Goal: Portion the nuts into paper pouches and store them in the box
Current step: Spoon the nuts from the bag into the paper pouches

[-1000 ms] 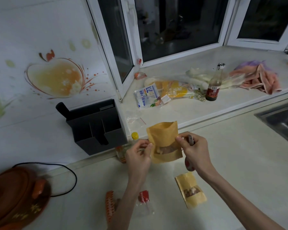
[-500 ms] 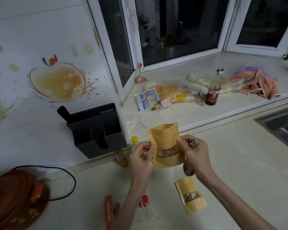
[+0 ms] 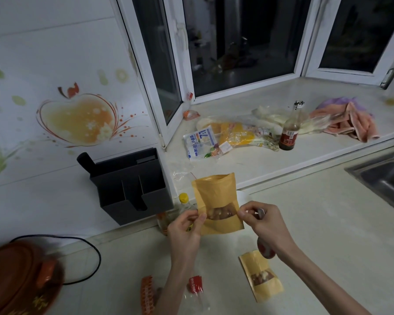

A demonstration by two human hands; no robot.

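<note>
Pouch [image 3: 216, 202] is held upright above the table [image 3: 328, 235], just in front of the box [image 3: 132, 185], nuts [image 3: 221, 213] seen through its window; its left edge is pinched by the left hand [image 3: 185, 226], its right edge by the right hand [image 3: 263, 223], which also appears to carry a red-ended thing, unclear. A second pouch [image 3: 261, 275] lies flat near the right wrist. Mouth looks unsealed; pouch is best kept upright, nuts settled low, then the top pressed shut evenly from one side across before boxing.

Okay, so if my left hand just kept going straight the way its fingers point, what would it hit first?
Most likely the held paper pouch: your left hand already pinches its left edge, fingers aimed up and right. Beyond it, probably the windowsill ledge, though depth is unclear.
</note>
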